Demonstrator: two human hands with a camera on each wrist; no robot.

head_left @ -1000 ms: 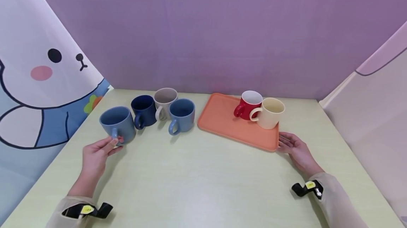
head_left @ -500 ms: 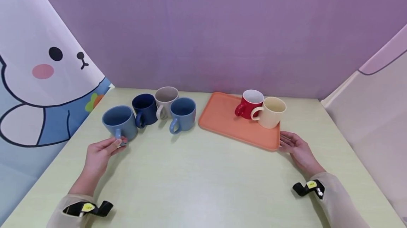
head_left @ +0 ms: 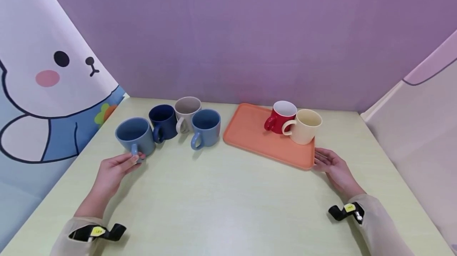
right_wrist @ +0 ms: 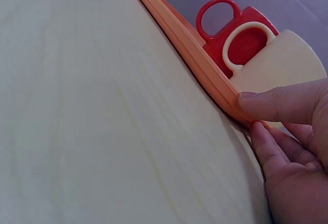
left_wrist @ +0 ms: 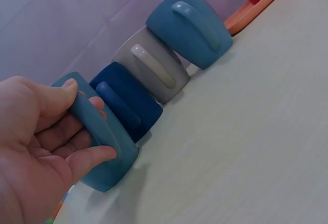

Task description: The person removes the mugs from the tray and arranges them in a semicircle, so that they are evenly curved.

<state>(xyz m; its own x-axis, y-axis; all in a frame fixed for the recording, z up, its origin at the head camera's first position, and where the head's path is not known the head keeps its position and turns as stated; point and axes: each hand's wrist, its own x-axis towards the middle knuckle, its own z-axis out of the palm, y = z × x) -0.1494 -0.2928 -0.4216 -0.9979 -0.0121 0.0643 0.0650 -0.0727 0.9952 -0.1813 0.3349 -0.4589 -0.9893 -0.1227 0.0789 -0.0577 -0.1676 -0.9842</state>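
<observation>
My left hand [head_left: 112, 172] grips the handle of a wide blue mug [head_left: 142, 140] at the left; in the left wrist view, the thumb lies on top and fingers pass through the handle [left_wrist: 100, 124]. Beside this mug stands a navy mug [head_left: 166, 123], close against it. At the right, my right hand [head_left: 335, 169] pinches the near right corner of an orange tray [head_left: 246, 129]. Its thumb [right_wrist: 271, 103] lies on the rim, with fingers curled at the underside. On the tray stand a red mug [head_left: 280, 121] and a cream mug [head_left: 306, 129], both upright.
A grey mug [head_left: 188, 107] and a second blue mug [head_left: 208, 129] stand upright between the navy mug and the tray, handles toward me. A purple backdrop [head_left: 228, 42] rises behind the light table [head_left: 221, 200], with printed cloth at the left.
The left hand and its blue mug have shifted slightly right and away from me, closer to the navy mug. The right hand and tray stay put.
</observation>
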